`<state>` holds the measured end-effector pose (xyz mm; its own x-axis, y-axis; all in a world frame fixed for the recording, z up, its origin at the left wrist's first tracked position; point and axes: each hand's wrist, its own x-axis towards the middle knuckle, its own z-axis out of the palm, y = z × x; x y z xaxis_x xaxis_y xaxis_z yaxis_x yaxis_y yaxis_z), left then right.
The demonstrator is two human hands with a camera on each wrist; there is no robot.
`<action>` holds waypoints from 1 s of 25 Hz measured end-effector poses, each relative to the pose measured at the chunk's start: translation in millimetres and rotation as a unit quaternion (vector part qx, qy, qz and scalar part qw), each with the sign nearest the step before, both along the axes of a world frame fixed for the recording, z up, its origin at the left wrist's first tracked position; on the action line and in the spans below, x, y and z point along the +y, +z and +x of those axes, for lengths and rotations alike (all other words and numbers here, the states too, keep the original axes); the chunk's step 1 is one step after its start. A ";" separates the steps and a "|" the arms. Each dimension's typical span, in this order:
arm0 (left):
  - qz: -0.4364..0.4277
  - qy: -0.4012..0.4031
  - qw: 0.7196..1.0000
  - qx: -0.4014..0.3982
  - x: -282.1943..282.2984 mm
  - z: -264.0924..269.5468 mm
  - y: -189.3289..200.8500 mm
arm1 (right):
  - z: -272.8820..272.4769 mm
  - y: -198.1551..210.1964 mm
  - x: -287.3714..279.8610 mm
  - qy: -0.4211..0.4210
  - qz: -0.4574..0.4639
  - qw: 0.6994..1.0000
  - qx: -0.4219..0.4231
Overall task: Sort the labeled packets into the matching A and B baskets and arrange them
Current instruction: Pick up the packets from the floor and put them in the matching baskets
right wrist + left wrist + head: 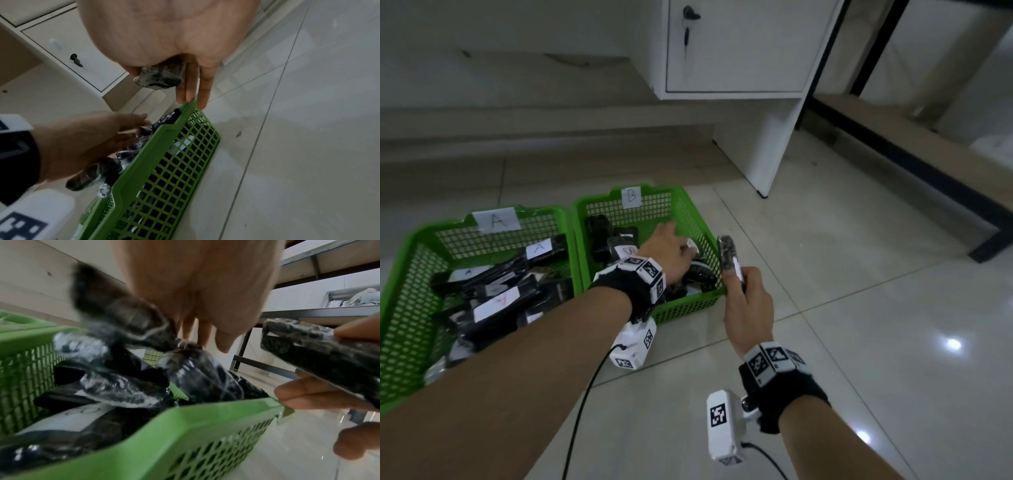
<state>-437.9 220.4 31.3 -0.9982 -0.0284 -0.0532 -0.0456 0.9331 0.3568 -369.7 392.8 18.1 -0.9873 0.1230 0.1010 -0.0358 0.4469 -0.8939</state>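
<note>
Two green baskets stand side by side on the floor: basket A (410, 274) on the left, full of black packets with white labels, and basket B (688, 301) to its right. My left hand (685, 251) reaches into basket B (185, 426) and holds a blurred black packet (115, 309) on its thumb side, above the other packets. My right hand (736, 277) pinches another black packet (726, 253) upright at the right rim of basket B (174, 162). Its free fingers (191, 97) touch that rim. The held packet (162, 76) shows no readable label.
A white cabinet (736, 48) with a key in its lock stands behind the baskets, its leg (767, 154) on the tiled floor. A low black-framed shelf (893, 150) runs along the right. A black cable (585, 404) trails from the left wrist.
</note>
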 end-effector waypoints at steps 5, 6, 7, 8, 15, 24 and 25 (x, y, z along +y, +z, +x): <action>-0.129 -0.039 0.989 -0.067 11.2 9.6 -10.1 | -4.6 0.0 5.2 0.008 -0.030 0.999 -0.044; -0.119 -0.046 0.990 -0.067 9.9 11.0 -6.7 | -4.4 3.1 5.9 0.018 -0.022 0.998 -0.048; -0.102 -0.050 0.992 -0.051 6.3 10.0 -3.8 | -4.6 5.9 6.4 0.029 -0.012 0.998 -0.053; -0.083 -0.050 0.995 -0.014 0.2 11.1 0.2 | -3.4 8.8 6.2 0.040 0.002 0.998 -0.055; -0.054 0.090 0.976 0.190 -123.8 69.1 25.8 | 17.6 26.7 -49.3 0.081 0.148 0.983 0.072; -0.125 0.293 0.934 -0.163 -280.8 188.1 6.9 | 75.4 8.5 -198.7 0.306 0.253 0.914 0.082; -0.137 0.267 0.939 -0.169 -284.8 194.1 3.5 | 81.7 3.0 -207.6 0.315 0.270 0.906 0.083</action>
